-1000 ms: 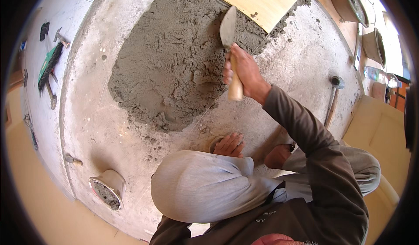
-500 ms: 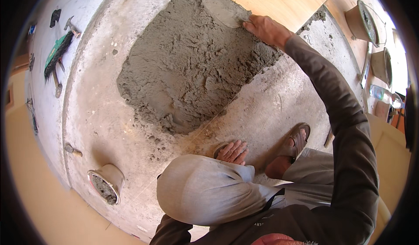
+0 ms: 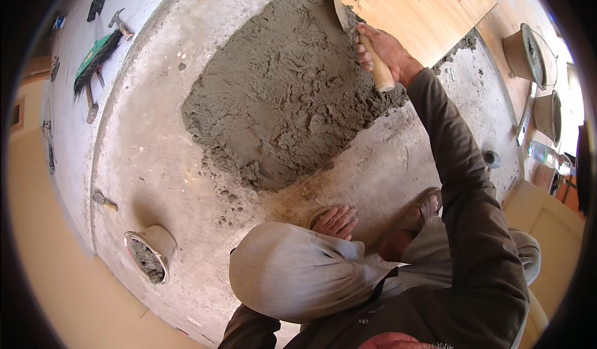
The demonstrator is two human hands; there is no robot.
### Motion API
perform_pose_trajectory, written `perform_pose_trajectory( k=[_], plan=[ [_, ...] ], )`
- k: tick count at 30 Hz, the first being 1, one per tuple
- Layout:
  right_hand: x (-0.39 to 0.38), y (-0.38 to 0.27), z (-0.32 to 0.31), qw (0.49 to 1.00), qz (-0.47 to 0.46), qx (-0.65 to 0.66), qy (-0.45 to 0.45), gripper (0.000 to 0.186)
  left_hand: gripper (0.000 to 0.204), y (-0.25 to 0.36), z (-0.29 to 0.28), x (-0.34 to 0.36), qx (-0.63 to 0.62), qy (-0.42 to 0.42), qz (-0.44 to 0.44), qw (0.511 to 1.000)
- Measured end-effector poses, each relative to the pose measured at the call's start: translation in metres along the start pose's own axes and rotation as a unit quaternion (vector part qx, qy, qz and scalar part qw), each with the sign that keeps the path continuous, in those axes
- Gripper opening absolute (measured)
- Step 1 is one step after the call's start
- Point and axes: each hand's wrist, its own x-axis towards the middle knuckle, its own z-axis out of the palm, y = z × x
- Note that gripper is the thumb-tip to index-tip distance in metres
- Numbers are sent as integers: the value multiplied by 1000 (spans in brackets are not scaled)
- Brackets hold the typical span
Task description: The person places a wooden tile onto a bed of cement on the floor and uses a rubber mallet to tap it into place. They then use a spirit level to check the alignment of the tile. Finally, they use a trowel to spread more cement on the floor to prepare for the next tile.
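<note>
My right hand (image 3: 388,53) is closed round the wooden handle of a trowel (image 3: 341,10). The blade stands on its edge at the far right corner of a thick patch of wet grey mortar (image 3: 273,88), beside the wood-look tiles. Roughly smoothed in places, the mortar is lumpy toward its near and right edges. My left hand (image 3: 336,222) lies flat by my bent knee, over my foot and sandal, its fingers stretched out and holding nothing. A thin string line runs along the mortar's near right side.
Wood-look tiles (image 3: 410,7) border the mortar at the far right. A bucket of mortar (image 3: 152,252) stands at the near left, a small hammer (image 3: 104,201) beyond it. A green brush (image 3: 98,60) and hammers lie far left. More buckets (image 3: 525,53) and a plastic bottle (image 3: 544,154) stand right.
The trowel blade has gone from lying flat on the mortar to standing on edge, shifted right toward the tiles. My right wrist has turned, showing the handle. My left hand stays by my foot.
</note>
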Motion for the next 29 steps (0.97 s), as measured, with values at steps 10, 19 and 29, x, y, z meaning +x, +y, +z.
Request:
perform_pose_trajectory(
  k=[10, 19, 29],
  plan=[
    [48, -59, 4, 992, 6, -100, -73, 35, 50, 5, -24, 7, 23, -31, -9, 999],
    [22, -34, 58, 867, -135, -471, -88, 33, 50, 1, -24, 10, 47, -15, 2, 999],
    [26, -47, -25, 389, -355, -846, 78, 40, 58, 0, -10, 0, 83, 9, 14, 996]
  ],
)
